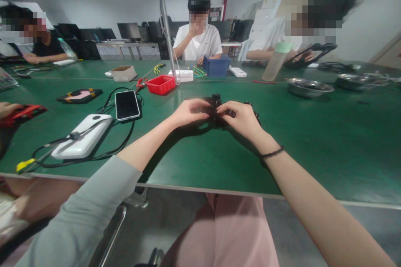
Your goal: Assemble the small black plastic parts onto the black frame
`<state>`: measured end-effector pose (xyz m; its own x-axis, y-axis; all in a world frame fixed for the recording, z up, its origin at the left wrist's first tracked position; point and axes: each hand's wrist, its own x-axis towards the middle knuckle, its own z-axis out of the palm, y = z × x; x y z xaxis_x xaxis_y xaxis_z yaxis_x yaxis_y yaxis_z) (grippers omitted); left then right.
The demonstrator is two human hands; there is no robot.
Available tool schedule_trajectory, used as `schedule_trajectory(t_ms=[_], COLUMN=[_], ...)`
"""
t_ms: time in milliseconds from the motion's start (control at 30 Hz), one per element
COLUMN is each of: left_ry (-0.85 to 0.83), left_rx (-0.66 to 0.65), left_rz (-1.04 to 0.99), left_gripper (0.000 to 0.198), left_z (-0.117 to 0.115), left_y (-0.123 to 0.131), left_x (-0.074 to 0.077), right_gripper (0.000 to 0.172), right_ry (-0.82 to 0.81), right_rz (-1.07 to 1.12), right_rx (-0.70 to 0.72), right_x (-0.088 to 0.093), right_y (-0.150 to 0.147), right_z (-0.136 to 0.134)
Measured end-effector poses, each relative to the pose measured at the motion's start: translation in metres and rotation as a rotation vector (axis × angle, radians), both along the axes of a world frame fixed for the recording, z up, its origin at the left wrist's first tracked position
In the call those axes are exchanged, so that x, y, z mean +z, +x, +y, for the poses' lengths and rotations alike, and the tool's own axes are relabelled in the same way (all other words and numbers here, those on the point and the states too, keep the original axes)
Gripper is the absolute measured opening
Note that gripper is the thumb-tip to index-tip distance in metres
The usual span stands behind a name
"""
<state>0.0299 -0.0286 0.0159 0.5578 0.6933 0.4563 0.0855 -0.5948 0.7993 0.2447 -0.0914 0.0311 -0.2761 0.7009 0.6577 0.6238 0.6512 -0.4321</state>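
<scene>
Where the two forearms meet over the green table, one black part (small, its shape too dark to make out) lies low at the tabletop, mid-table. Left hand: fingers closed on its left side. Right hand: fingers closed on its right side. Near left: black phone, white power bank. Beyond: red tray, blue box, steel bowl.
</scene>
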Motion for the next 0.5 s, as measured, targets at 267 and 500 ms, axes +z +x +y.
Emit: schedule_trajectory(t_ms=[267,500], left_ry=[-0.036,-0.079], left_rx=[0.017,0.002], left_rz=[0.017,-0.026], left_gripper=[0.043,0.048], left_z=[-0.0019,-0.0004], left_y=[0.0003,0.0006], left_x=[0.0017,0.0007], right_gripper=[0.019,0.019], right_ry=[0.009,0.010], right_rz=[-0.013,-0.035], right_rx=[-0.010,0.001], right_x=[0.0001,0.0019], right_y=[0.0000,0.0004], right_z=[-0.0004,-0.0013])
